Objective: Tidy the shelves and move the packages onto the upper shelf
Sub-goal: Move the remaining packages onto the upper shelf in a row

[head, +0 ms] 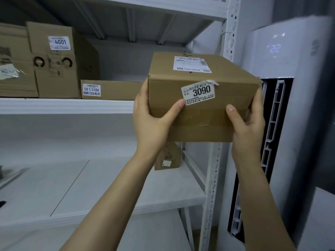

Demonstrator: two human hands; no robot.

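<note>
Both hands (152, 122) (248, 127) grip the box (204, 116) before upper shelf (63, 105) edge.

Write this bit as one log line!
left hand + right hand: grip box 3090 | where: before upper shelf | placed: no

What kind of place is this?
Likely a parcel pickup point or stockroom: white metal shelving, numbered barcode stickers on the 4001 box and on the 3090 box held between left hand and right hand.
</note>
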